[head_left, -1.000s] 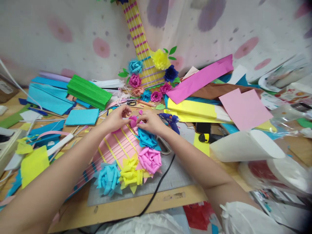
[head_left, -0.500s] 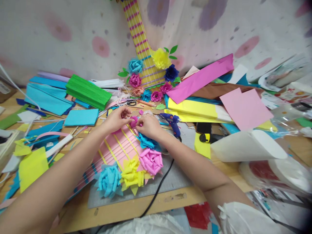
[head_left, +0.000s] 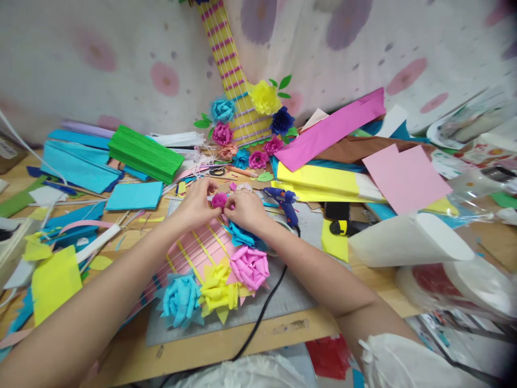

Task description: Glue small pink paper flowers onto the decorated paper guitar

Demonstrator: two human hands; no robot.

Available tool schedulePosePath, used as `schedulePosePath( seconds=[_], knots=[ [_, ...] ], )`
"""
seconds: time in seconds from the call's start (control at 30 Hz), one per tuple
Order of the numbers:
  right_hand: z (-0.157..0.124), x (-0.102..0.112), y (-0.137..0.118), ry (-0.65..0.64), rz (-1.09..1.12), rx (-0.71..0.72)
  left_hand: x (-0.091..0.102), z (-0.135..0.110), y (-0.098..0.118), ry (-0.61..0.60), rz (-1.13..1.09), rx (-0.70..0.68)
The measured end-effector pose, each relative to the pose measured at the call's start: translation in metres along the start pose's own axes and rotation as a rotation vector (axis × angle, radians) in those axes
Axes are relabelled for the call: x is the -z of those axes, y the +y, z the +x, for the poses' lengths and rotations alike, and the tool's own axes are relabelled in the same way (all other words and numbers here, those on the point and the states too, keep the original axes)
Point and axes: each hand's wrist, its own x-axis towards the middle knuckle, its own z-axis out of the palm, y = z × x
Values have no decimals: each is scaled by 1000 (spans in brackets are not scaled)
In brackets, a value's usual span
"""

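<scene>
A small magenta paper flower [head_left: 219, 200] sits between my two hands, above the far edge of a pink paper guitar [head_left: 189, 242] with yellow strips and strings. My left hand [head_left: 197, 203] curves around its left side, thumb below it. Fingers of my right hand [head_left: 245, 209] pinch it from the right; their tips are partly hidden. Nearer me, the guitar carries a light blue flower [head_left: 181, 299], a yellow flower [head_left: 219, 288] and a pink flower [head_left: 249, 268]. A blue flower [head_left: 241, 235] lies under my right wrist.
A blue glue gun [head_left: 286, 202] lies right of my right hand, its black cord [head_left: 264, 312] running over the grey mat [head_left: 299, 291]. Behind stands a yellow paper guitar [head_left: 230, 59] with flowers. Green crepe paper [head_left: 145, 153], magenta paper [head_left: 331, 129] and a white roll [head_left: 412, 241] surround the work.
My left hand has shifted slightly, its fingers a little farther from the right hand, and more of the magenta flower shows. My right hand stays nearly in place.
</scene>
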Motion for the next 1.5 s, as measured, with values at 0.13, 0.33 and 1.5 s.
schedulePosePath(
  seconds=[0.13, 0.33, 1.5],
  knots=[
    [0, -2, 1, -4, 5, 9, -8, 5, -1, 17, 31, 22],
    [-1, 3, 4, -15, 30, 13, -4, 11, 3, -19, 59, 142],
    [-8, 15, 32, -121, 118, 418, 24, -18, 4, 93, 123, -173]
  ],
)
